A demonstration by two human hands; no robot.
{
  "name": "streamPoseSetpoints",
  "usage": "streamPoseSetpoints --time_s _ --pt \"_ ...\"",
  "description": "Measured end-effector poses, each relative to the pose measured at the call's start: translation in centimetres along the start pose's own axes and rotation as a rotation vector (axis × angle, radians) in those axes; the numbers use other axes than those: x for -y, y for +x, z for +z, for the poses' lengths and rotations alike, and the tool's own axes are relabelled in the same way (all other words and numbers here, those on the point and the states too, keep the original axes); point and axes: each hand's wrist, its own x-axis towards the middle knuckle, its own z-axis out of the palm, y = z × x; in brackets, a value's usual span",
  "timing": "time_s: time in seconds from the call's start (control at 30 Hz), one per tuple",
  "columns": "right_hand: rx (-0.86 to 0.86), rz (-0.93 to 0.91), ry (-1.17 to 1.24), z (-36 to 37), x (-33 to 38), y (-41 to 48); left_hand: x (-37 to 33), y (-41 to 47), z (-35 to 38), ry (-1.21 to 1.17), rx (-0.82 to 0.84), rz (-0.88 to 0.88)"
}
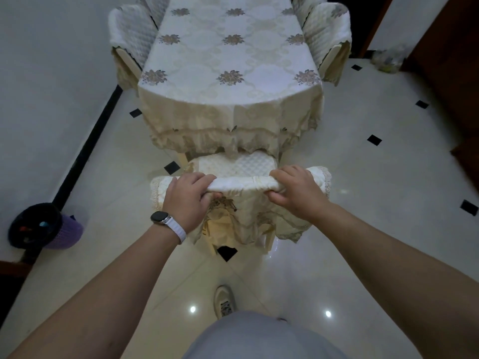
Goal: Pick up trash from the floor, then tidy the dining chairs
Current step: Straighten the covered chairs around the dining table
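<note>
A dining chair point(238, 165) with a cream quilted cover stands at the near end of the dining table point(228, 55), its seat partly under the hanging tablecloth. My left hand point(188, 195) grips the top of the chair's backrest on the left side. My right hand point(295, 189) grips the same backrest top on the right. Both hands have fingers curled over the padded rail. A watch with a white band sits on my left wrist.
Two more covered chairs stand at the table's left side point(129, 32) and right side point(328, 29). A purple waste bin with a black liner point(44, 226) sits by the left wall. A plastic bag point(387, 59) lies by the far right doorway. My shoe point(224, 300) is behind the chair.
</note>
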Motion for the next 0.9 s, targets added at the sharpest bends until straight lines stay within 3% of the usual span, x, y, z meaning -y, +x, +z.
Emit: streamPoseSetpoints --time_s 0.37,0.9 --pt "0.031 0.028 0.024 2.8 2.0 3.9 6.0 3.2 0.3 -0.041 -0.002 0.034" --pt "0.044 0.045 0.026 3.9 -0.8 9.4 6.8 8.8 0.5 -0.084 0.013 -0.021"
